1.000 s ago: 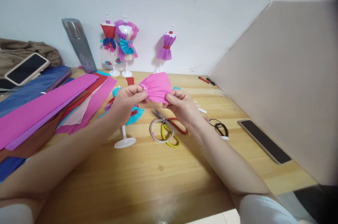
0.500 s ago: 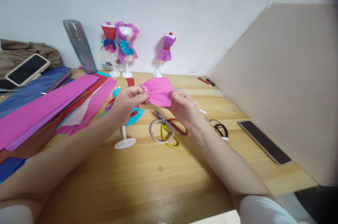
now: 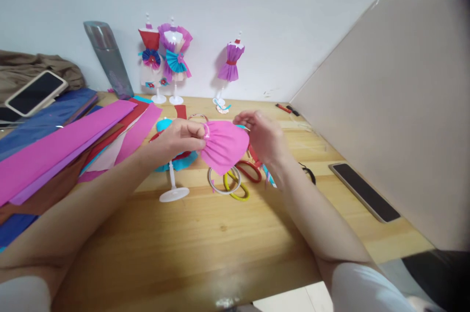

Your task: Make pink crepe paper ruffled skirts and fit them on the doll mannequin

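Observation:
My left hand [image 3: 179, 136] pinches the gathered end of a pink crepe paper piece [image 3: 224, 148], which fans out to the right in pleats. My right hand [image 3: 266, 138] hovers by the wide edge of that fan, fingers apart and bent, with nothing in them. Below the fan lie scissors [image 3: 237, 192] with a yellow and a red handle loop, their blades hidden by the paper. A thin pale ring [image 3: 210, 182] overlaps the handles. Partly behind my left hand, a small dress form on a white stand [image 3: 174, 194] wears turquoise and red paper.
Coloured crepe paper strips [image 3: 69, 150] spread across the left side, near a phone [image 3: 36, 92] and a grey bottle [image 3: 110, 60]. Several dressed mini mannequins [image 3: 175, 60] stand along the wall. Another phone [image 3: 365, 192] lies at the right, beside a partition [image 3: 396, 106].
My right hand has let go of the pink crepe paper's edge and moved slightly up and right. The paper now spreads and hangs lower from my left hand.

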`<action>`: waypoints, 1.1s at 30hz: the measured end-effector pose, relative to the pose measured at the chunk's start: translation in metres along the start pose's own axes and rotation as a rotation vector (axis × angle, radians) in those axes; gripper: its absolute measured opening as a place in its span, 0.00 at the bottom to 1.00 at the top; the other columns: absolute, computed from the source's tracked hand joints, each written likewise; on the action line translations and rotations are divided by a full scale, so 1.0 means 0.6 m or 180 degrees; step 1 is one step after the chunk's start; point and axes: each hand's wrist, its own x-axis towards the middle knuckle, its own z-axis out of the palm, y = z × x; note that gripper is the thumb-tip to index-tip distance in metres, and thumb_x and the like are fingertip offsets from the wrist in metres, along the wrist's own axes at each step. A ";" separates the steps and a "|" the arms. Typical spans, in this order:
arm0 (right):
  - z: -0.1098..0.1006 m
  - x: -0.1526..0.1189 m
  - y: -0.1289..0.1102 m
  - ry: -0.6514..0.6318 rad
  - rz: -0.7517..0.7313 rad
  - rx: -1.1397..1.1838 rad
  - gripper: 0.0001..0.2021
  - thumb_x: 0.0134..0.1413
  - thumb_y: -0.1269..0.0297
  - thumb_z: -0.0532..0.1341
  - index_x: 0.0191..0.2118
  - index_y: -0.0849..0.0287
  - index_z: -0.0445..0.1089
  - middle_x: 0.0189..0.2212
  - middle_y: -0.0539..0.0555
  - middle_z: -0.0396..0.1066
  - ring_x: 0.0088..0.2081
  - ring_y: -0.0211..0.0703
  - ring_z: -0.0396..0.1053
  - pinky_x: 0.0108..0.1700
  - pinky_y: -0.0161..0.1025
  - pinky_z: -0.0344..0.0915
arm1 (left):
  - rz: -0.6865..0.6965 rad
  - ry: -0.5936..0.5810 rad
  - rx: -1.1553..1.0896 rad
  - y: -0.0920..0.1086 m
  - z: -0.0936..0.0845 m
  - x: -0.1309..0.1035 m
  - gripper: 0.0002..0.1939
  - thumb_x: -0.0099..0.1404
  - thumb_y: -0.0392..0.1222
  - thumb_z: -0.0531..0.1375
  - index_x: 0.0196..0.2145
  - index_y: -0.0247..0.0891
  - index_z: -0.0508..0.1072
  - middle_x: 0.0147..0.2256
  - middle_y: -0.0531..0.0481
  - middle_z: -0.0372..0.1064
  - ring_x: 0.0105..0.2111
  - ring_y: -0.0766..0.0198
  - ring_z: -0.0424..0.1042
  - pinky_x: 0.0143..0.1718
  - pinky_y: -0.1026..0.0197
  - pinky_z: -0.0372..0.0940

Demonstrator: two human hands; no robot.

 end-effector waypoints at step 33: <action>0.019 -0.043 0.004 -0.2336 0.1198 -0.0305 0.15 0.39 0.51 0.72 0.23 0.58 0.74 0.21 0.50 0.70 0.24 0.38 0.64 0.29 0.36 0.61 | 0.0134 -0.1798 0.1280 0.040 -0.005 -0.016 0.03 0.53 0.36 0.66 0.24 0.42 0.80 0.22 0.50 0.73 0.23 0.64 0.69 0.27 0.65 0.60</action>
